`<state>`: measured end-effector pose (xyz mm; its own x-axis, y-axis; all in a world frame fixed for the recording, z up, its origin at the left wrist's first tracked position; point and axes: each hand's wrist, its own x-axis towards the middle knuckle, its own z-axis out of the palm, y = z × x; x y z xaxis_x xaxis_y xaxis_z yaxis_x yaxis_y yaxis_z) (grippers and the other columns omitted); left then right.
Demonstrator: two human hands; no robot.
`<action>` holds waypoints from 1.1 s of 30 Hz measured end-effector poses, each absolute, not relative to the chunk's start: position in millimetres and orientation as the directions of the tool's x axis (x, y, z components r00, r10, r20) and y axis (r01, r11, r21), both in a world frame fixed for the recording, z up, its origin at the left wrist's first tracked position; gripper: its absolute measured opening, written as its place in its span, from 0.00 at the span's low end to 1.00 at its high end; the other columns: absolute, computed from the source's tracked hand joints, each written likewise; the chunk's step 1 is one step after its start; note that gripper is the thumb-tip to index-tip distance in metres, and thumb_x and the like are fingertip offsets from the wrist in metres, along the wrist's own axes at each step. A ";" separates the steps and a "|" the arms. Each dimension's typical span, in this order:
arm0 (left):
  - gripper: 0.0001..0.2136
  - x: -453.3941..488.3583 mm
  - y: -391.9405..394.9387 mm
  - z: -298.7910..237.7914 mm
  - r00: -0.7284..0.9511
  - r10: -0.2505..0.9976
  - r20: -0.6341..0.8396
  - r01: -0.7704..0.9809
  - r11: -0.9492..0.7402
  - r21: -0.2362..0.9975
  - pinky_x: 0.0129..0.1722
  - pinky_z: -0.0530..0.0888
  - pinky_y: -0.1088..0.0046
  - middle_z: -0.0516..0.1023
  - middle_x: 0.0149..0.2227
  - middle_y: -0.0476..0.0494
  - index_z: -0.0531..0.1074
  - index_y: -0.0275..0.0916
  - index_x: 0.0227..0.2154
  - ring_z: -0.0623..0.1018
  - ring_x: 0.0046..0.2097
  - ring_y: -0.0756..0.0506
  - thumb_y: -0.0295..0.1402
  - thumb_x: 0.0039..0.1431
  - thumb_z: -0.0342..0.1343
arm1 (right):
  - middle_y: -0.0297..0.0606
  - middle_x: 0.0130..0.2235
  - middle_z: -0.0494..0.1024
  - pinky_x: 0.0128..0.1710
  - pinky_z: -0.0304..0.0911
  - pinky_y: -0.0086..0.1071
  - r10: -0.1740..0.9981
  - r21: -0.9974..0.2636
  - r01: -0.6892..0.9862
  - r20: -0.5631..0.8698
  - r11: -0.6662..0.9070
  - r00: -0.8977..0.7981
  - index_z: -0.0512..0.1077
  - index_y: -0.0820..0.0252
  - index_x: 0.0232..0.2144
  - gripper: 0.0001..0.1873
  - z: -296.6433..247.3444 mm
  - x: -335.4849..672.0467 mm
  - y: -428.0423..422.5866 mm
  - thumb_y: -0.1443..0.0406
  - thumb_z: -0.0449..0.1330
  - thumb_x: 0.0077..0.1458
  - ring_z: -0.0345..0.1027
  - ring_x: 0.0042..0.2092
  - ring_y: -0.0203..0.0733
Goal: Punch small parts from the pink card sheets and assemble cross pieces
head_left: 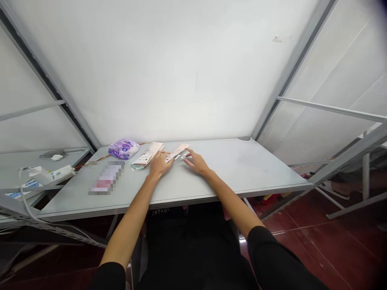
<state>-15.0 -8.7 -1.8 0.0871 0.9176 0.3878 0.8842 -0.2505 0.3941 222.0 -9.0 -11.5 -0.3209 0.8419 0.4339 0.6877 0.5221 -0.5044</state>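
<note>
A flat, pale pink-and-white packet with clear plastic at its edge lies on the grey tabletop between the hands, singled out; its handling appears unfinished. The left hand lies at its left end; whether its fingers grip cannot be told. The right hand is beside it, index finger and thumb parted. Left: a stack of similar pale packets, whether finished or waiting is unclear; beyond, a purple-and-white soft plastic pack.
</note>
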 end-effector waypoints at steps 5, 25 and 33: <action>0.25 -20.8 -3.0 -8.4 0.216 0.923 0.318 0.830 -0.345 0.437 0.65 0.65 0.61 0.74 0.61 0.42 0.73 0.45 0.60 0.72 0.62 0.38 0.47 0.63 0.55 | 0.44 0.52 0.79 0.58 0.63 0.41 0.852 -0.422 0.747 0.356 0.513 -0.384 0.72 0.57 0.57 0.20 -17.9 223.4 -3.4 0.58 0.58 0.67 0.72 0.55 0.47; 0.19 -8.5 -13.4 -0.7 0.151 0.907 0.392 0.757 -0.361 0.544 0.53 0.74 0.63 0.81 0.51 0.44 0.79 0.46 0.47 0.79 0.48 0.41 0.49 0.65 0.50 | 0.43 0.54 0.79 0.57 0.61 0.42 0.776 -0.187 0.787 0.407 0.588 -0.483 0.79 0.55 0.49 0.17 -14.9 220.0 -6.3 0.64 0.53 0.68 0.68 0.56 0.50; 0.19 -18.8 -13.9 5.3 -0.024 0.883 0.468 0.868 -0.214 0.449 0.55 0.71 0.59 0.79 0.51 0.39 0.79 0.42 0.48 0.75 0.55 0.35 0.49 0.63 0.54 | 0.46 0.51 0.79 0.57 0.65 0.40 0.762 -0.389 0.751 0.606 0.534 -0.228 0.78 0.56 0.50 0.23 -12.9 239.7 2.3 0.61 0.44 0.72 0.72 0.53 0.47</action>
<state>-18.8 -13.9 5.3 -0.0240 0.8833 0.4681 0.8676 -0.2143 0.4488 239.7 2.3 -12.9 -0.2283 0.7621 0.6058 0.7508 0.5340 -0.3889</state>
